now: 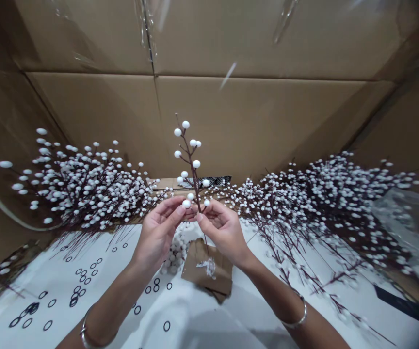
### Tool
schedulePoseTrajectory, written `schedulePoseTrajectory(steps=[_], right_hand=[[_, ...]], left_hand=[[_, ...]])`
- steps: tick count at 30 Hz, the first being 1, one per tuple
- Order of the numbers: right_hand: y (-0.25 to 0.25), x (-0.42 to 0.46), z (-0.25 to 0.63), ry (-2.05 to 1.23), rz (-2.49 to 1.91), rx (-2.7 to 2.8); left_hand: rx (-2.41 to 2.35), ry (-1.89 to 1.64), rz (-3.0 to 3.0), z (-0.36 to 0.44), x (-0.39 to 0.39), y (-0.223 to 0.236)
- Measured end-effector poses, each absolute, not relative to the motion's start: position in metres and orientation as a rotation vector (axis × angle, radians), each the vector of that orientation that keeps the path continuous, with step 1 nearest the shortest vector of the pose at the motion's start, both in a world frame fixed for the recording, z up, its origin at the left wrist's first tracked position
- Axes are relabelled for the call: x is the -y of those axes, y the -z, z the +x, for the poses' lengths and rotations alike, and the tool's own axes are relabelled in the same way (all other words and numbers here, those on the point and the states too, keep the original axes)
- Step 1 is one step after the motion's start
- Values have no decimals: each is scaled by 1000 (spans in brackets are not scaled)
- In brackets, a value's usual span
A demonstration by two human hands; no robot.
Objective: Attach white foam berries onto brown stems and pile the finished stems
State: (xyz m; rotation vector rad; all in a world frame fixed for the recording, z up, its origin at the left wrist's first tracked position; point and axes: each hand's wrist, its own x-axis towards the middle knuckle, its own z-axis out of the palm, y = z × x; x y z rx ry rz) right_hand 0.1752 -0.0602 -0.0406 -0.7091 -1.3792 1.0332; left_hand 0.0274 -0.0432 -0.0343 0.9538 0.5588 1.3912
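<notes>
Two bare hands meet in front of us, raised above a white desk (104, 281), with one upright white-berried branch (195, 180) between them. We see the right hand (226, 231) gripping its dark stem low down, thumb in front and forefinger behind. The left hand (158, 232) is narrowed too, thumb and fingers drawn together on a white berry (186, 204) beside that stem. Higher up, more berries sit on short side twigs, and the branch leans slightly left toward its bare tip.

Below the grip, the thin end of the stem runs down over a brown cardboard piece (195, 272) bearing a glossy whitish lump (210, 266) (whether the two touch, we cannot tell). Just left of the cardboard we find a pile of loose white balls (175, 256), partly hidden by the left hand. Dark rings (33, 308) lie scattered across the left of the desk, some overlapping. Beyond, we have a heap of berried branches (89, 189) at left and a broader heap (318, 194) at right, with clear plastic (409, 213) beside the latter.
</notes>
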Motion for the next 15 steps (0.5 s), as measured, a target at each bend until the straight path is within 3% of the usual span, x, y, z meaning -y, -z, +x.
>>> schedulePoseTrajectory(steps=[15], right_hand=[[37,59,177,-947,-767,1423]], left_hand=[[-551,-1384,1001,28,45,35]])
